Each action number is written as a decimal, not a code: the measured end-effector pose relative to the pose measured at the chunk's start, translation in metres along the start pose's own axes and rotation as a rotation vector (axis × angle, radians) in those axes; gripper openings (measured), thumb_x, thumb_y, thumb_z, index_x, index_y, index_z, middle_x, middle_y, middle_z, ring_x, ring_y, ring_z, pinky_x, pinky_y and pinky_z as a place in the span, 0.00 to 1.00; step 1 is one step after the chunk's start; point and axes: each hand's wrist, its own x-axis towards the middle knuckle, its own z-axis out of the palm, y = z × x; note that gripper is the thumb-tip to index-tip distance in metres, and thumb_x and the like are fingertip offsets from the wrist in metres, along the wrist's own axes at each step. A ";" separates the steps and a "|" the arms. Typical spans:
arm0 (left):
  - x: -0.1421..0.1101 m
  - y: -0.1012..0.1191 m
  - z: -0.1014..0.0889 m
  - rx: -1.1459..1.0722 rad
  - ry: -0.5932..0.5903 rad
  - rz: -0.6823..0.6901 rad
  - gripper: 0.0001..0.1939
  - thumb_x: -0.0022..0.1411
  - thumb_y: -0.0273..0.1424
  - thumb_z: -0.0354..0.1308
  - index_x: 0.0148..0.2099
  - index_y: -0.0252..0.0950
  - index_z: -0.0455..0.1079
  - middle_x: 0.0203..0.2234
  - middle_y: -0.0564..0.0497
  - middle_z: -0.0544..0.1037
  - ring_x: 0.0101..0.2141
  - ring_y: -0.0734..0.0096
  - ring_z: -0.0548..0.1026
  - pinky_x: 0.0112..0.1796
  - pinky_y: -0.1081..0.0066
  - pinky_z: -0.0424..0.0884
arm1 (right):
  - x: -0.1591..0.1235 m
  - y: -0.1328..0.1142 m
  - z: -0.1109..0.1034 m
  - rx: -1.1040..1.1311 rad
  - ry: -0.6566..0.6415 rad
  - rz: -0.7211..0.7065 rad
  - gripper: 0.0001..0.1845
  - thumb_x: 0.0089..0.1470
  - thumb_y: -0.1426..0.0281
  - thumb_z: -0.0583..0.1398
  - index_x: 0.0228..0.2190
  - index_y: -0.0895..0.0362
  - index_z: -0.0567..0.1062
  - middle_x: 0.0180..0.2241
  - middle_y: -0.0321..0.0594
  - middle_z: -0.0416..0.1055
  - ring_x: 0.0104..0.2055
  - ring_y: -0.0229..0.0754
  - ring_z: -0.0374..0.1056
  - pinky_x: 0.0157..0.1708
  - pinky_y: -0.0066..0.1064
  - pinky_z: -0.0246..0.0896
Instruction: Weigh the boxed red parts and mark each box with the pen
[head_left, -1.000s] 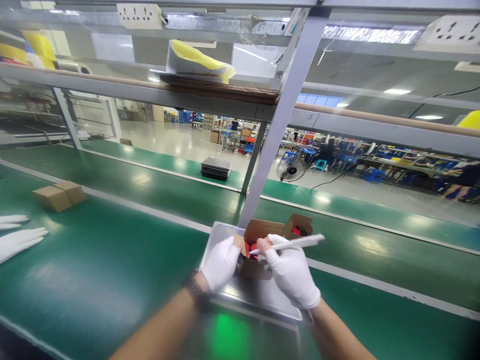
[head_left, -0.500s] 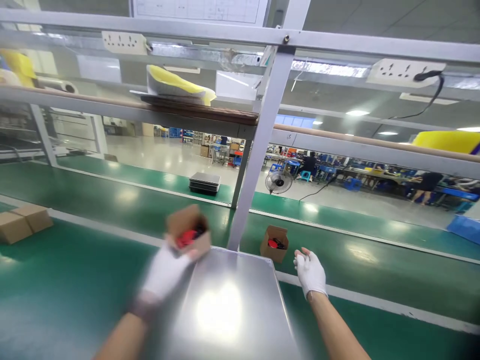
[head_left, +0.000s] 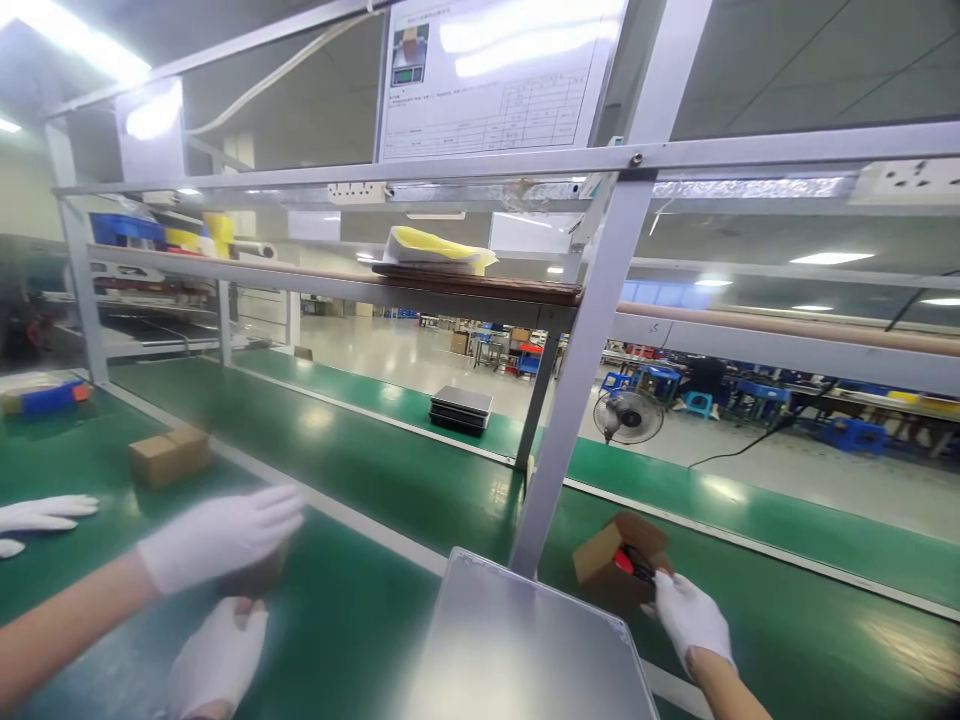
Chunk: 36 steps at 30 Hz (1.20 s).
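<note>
My left hand (head_left: 220, 655), in a white glove with bare fingertips, is at the lower left, its fingers closed at the near edge of a brown cardboard box (head_left: 262, 578). That box is blurred and mostly covered by a co-worker's gloved hand (head_left: 225, 540) reaching in from the left. On the right, my right hand (head_left: 694, 622) grips the edge of an open cardboard box (head_left: 607, 560), which is tilted. Red and black items (head_left: 634, 563) show inside it; their kind is unclear. Between my hands lies a flat metal plate (head_left: 525, 640), like a scale's top.
The co-worker's other gloved hand (head_left: 49, 515) lies at the left edge. Closed cardboard boxes (head_left: 171, 455) sit on the green belt. A metal post (head_left: 577, 400) rises behind the plate. Beyond stand a stack of flat devices (head_left: 460, 408) and a fan (head_left: 628, 415).
The view has swung left. My left hand has carried its box leftward to the co-worker's hand, which has come into view. My right hand has taken hold of the right-hand box, now tilted.
</note>
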 end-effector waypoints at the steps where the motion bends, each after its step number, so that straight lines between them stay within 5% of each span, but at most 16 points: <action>1: -0.005 0.003 0.005 0.029 -0.079 0.046 0.16 0.48 0.50 0.50 0.32 0.45 0.67 0.29 0.55 0.78 0.34 0.51 0.75 0.36 0.59 0.68 | -0.006 -0.002 -0.014 0.034 0.024 0.002 0.15 0.47 0.60 0.53 0.19 0.54 0.71 0.24 0.46 0.73 0.28 0.52 0.72 0.31 0.39 0.63; 5: -0.035 0.038 0.020 0.063 -0.305 0.198 0.13 0.51 0.48 0.48 0.29 0.48 0.67 0.28 0.59 0.76 0.36 0.54 0.74 0.36 0.62 0.64 | -0.054 -0.025 -0.066 0.166 0.115 -0.082 0.16 0.46 0.57 0.55 0.29 0.55 0.74 0.31 0.44 0.74 0.28 0.49 0.72 0.29 0.35 0.65; 7: -0.053 0.060 0.025 0.077 -0.361 0.242 0.13 0.52 0.47 0.48 0.30 0.47 0.67 0.27 0.59 0.75 0.36 0.54 0.73 0.36 0.63 0.63 | -0.091 -0.044 -0.078 0.059 0.110 -0.212 0.16 0.45 0.55 0.56 0.26 0.54 0.74 0.28 0.43 0.74 0.27 0.49 0.70 0.27 0.35 0.65; 10: -0.077 0.085 0.033 0.085 -0.399 0.318 0.14 0.54 0.46 0.47 0.31 0.45 0.68 0.28 0.54 0.75 0.36 0.55 0.73 0.34 0.65 0.63 | -0.147 -0.062 -0.076 0.034 -0.067 -0.399 0.17 0.48 0.54 0.56 0.24 0.54 0.73 0.24 0.41 0.71 0.27 0.47 0.68 0.27 0.35 0.65; 13: -0.098 0.093 0.036 0.065 -0.424 0.391 0.17 0.59 0.46 0.44 0.32 0.42 0.68 0.30 0.49 0.75 0.33 0.57 0.73 0.32 0.68 0.62 | -0.180 -0.046 -0.062 0.395 -0.215 -0.295 0.23 0.53 0.52 0.56 0.41 0.58 0.72 0.35 0.44 0.73 0.32 0.46 0.70 0.31 0.36 0.69; 19: -0.125 0.084 0.025 0.083 -0.453 0.406 0.19 0.62 0.46 0.42 0.30 0.40 0.65 0.26 0.50 0.74 0.28 0.64 0.71 0.28 0.72 0.60 | -0.191 0.056 -0.014 0.578 -0.014 0.099 0.40 0.43 0.48 0.62 0.51 0.61 0.66 0.41 0.48 0.72 0.32 0.45 0.71 0.31 0.34 0.69; 23: -0.139 0.078 0.020 0.068 -0.436 0.352 0.18 0.61 0.46 0.44 0.32 0.39 0.66 0.26 0.51 0.74 0.28 0.66 0.71 0.28 0.73 0.59 | -0.211 0.091 0.007 0.414 0.116 0.141 0.32 0.50 0.44 0.54 0.36 0.61 0.73 0.26 0.42 0.72 0.26 0.42 0.67 0.27 0.32 0.63; 27: -0.160 0.073 0.023 -0.067 -0.440 0.323 0.18 0.59 0.46 0.47 0.32 0.38 0.67 0.27 0.51 0.75 0.29 0.67 0.71 0.31 0.73 0.62 | -0.221 0.093 0.009 0.319 0.128 0.166 0.30 0.49 0.43 0.54 0.18 0.58 0.69 0.18 0.39 0.65 0.23 0.40 0.60 0.24 0.31 0.55; 33: -0.177 0.063 0.022 -0.411 -0.585 0.284 0.21 0.55 0.49 0.50 0.31 0.34 0.66 0.25 0.51 0.73 0.28 0.68 0.70 0.31 0.72 0.65 | -0.218 0.079 -0.001 0.460 0.095 0.111 0.27 0.49 0.45 0.56 0.24 0.58 0.66 0.17 0.33 0.61 0.19 0.35 0.56 0.18 0.27 0.53; 36: -0.170 0.072 0.007 -0.499 -0.545 0.208 0.22 0.55 0.49 0.52 0.33 0.32 0.68 0.27 0.49 0.74 0.27 0.70 0.70 0.30 0.72 0.65 | -0.222 0.052 -0.018 0.521 0.106 -0.008 0.23 0.51 0.49 0.57 0.28 0.59 0.68 0.22 0.37 0.66 0.21 0.35 0.59 0.19 0.26 0.55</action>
